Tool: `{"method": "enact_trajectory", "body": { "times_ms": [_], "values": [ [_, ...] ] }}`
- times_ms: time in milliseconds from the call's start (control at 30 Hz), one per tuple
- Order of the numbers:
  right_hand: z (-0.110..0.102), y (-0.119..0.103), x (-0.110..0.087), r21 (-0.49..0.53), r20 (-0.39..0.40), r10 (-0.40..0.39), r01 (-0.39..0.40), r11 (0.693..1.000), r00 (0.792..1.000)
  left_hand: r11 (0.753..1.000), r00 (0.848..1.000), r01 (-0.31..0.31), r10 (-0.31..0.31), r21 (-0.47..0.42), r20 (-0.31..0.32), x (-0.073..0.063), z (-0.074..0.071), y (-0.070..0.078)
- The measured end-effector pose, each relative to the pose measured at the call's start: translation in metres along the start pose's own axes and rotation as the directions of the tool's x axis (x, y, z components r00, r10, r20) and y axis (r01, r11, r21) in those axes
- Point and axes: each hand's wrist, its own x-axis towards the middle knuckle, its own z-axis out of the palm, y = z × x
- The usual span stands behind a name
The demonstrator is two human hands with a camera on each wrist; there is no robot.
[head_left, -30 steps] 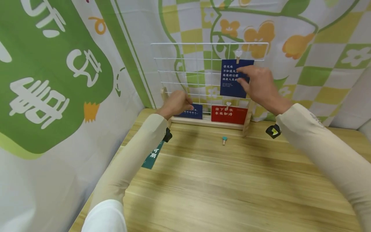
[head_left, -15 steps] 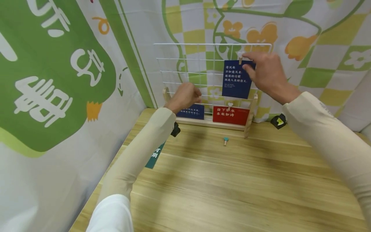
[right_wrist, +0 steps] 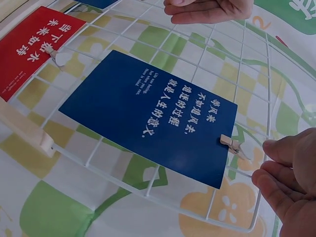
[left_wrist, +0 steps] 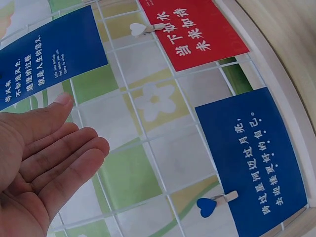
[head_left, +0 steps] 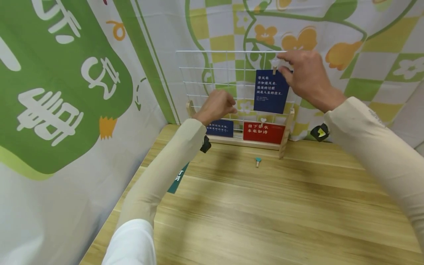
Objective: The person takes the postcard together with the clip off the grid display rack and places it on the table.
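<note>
A tall blue card [head_left: 269, 97] hangs on the white wire grid [head_left: 212, 68], held by a wooden clip [right_wrist: 230, 143] with a white heart. My right hand [head_left: 306, 75] is beside that clip, thumb and fingertips parted and just short of the heart in the right wrist view. My left hand [head_left: 216, 106] hovers before the grid's lower middle, fingers loosely bent and palm bare in the left wrist view. Below it a wide blue card [left_wrist: 252, 158] is held by a clip with a blue heart [left_wrist: 206, 207]. Right of that hangs a red card [head_left: 263, 132] with a white-heart clip [left_wrist: 148, 29].
The grid stands in a wooden base [head_left: 245, 142] at the back of the wooden table [head_left: 265, 213]. A teal-heart clip [head_left: 257, 162] lies before it. A green card [head_left: 177, 179] lies at left, partly behind my left sleeve. Patterned cloth [head_left: 381, 48] hangs close behind.
My right hand has risen from the front of the tall blue card to its top clip. My left hand has moved up and right, away from the wide blue card.
</note>
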Motion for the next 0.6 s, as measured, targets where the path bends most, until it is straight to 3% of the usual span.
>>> {"method": "enact_trajectory", "body": {
  "times_ms": [433,600],
  "values": [
    [0.000,-0.006,0.008,-0.021,0.048,-0.011,0.012,1.000,0.999,0.999,0.999,0.034,-0.034,0.024,0.005,0.012,-0.005,0.014],
    [-0.001,-0.006,0.010,-0.028,0.084,-0.004,0.007,1.000,0.996,1.000,1.000,0.007,-0.007,0.022,0.015,0.019,-0.005,0.023]
  ]
}}
